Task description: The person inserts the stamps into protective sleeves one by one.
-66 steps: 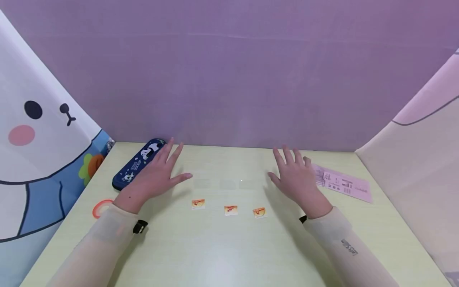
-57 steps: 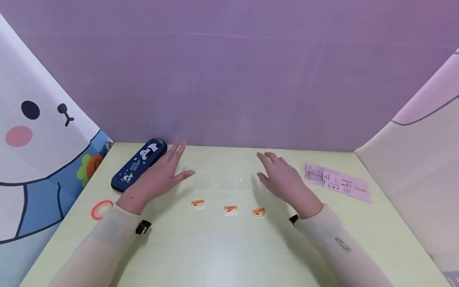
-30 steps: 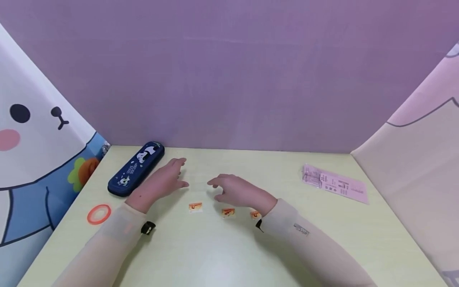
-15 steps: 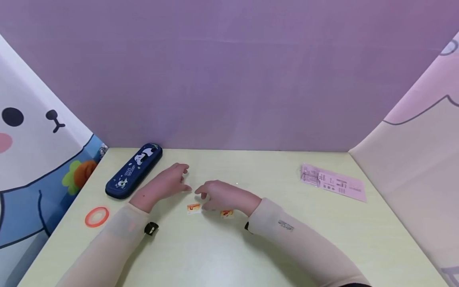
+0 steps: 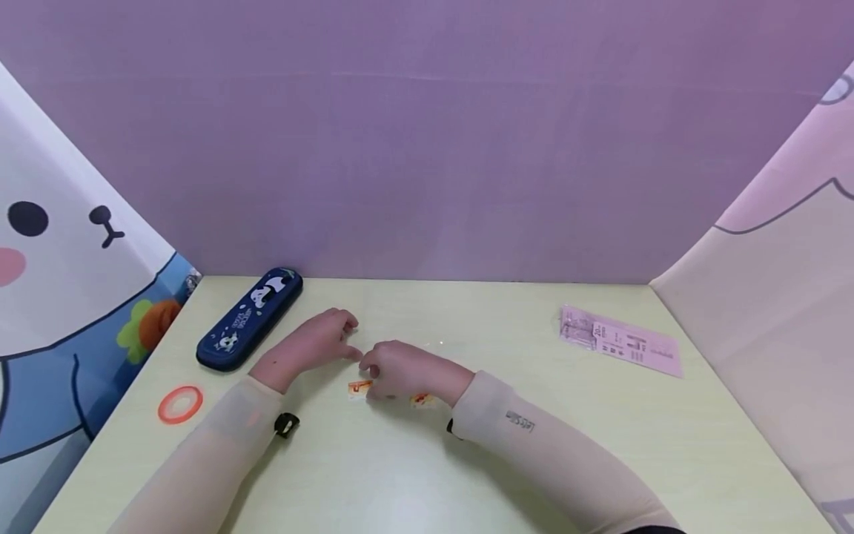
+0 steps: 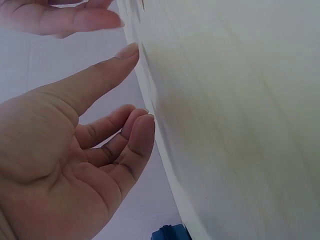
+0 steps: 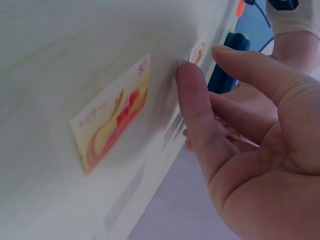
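Observation:
My right hand [image 5: 400, 371] reaches over the left postage stamp [image 5: 359, 389], its index fingertip [image 7: 186, 70] right at the stamp's edge and the thumb held apart. The middle stamp [image 5: 422, 400], orange and red with an "80", lies flat just under the right wrist. A third stamp is hidden beneath the right forearm. Just beyond the left stamp is my left hand [image 5: 320, 341], thumb [image 6: 112, 67] stretched toward the right hand, other fingers loosely bent, nothing between them. Clear rectangular pieces [image 7: 124, 200] lie flat behind the stamps, mostly covered by the right hand in the head view.
At the back left lies a navy pencil case [image 5: 250, 319] with panda pictures. An orange ring [image 5: 180, 404] is near the left edge. On the right is a pink printed packet [image 5: 620, 341]. A purple cloth wall [image 5: 427, 148] rises along the table's back edge.
From the right side, my right hand has swung left to the left stamp, its forearm now covering the third one. The left hand has shifted slightly right and nearer, its fingers more bent.

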The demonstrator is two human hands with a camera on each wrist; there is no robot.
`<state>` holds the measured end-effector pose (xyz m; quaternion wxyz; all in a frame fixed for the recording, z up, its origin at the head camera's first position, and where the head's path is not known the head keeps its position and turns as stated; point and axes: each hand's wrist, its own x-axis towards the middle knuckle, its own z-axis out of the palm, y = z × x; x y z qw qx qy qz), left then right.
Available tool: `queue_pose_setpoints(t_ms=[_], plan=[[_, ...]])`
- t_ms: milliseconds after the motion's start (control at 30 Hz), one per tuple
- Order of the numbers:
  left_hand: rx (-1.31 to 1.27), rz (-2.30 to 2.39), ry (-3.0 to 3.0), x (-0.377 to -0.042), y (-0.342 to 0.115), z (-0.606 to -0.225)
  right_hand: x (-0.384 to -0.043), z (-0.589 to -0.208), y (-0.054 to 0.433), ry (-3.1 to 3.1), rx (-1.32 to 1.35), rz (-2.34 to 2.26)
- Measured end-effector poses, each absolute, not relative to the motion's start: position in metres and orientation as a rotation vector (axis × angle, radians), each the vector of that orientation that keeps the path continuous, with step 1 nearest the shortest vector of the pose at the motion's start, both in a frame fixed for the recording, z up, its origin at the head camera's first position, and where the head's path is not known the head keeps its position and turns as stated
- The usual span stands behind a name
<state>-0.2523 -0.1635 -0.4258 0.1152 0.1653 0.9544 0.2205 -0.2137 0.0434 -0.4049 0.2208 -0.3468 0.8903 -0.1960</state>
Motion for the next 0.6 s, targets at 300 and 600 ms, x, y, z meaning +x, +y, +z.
queue_pose_setpoints(t_ms=[300,600], plan=[[0.493,0.653,2.760,-0.256,-0.163,-0.428,-0.212,-0.408,0.040,2.443,-0.955,-0.558],[0.584,0.695,2.728,-0.266,-0.164,-0.430,-0.212,-0.408,0.038,2.488,-0.953,-0.523]])
